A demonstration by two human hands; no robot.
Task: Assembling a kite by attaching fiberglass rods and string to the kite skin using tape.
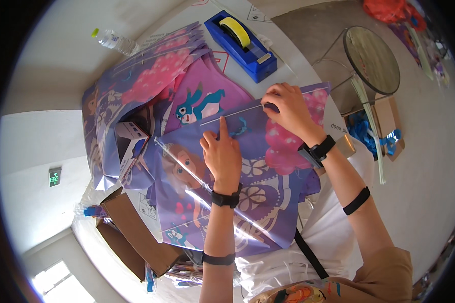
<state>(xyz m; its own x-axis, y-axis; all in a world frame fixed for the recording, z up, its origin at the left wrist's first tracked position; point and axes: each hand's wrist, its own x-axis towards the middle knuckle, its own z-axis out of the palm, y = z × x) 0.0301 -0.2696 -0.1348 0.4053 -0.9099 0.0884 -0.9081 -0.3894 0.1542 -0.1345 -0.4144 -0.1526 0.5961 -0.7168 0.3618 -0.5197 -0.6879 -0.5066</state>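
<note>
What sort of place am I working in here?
Likely a packing or craft workroom, judging by the blue tape dispenser, the pile of purple cartoon-printed sheets and the brown cardboard box.

The bare left forearm (218, 278) is cut off at the near edge, as is the tan shirt with a coloured print (384, 275). The right hand (288, 108) hides whatever its curled fingertips grip; the dark patch beneath them cannot be identified. The glossy purple printed plastic sheet (258, 202) hides part of the violet plastic piece with a blue penguin (222, 81). At left, the small green-lit sign (54, 177) is too small to read. Far right, the crumpled red plastic bundle (384, 9) is cut off.
</note>
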